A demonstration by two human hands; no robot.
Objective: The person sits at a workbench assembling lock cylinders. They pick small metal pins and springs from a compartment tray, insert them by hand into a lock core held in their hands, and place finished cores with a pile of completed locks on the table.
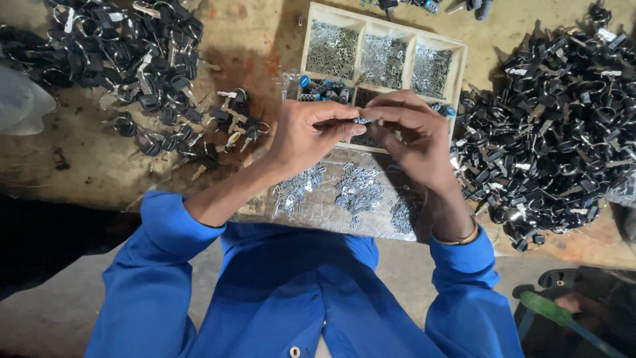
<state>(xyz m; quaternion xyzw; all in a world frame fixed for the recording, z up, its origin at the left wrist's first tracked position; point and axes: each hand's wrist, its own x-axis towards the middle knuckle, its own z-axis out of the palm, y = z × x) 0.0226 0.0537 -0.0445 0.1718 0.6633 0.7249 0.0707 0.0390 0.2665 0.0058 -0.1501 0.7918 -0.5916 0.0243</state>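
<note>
Left hand [308, 136] and right hand [411, 136] together pinch a small metal lock cylinder [362, 120] above the wooden compartment tray [457, 63].

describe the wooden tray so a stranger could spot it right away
Look at the far middle of the workbench, between two heaps of black-headed keys. The wooden tray sits beyond both hands; unlike the loose piles, it is pale, rectangular and divided into compartments of small silvery parts.

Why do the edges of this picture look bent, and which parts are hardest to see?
Head view: the wide lens curves the tray and workbench; light falls on the middle, with corners in shadow; the small part between the left hand and right hand is too tiny to identify.
</note>
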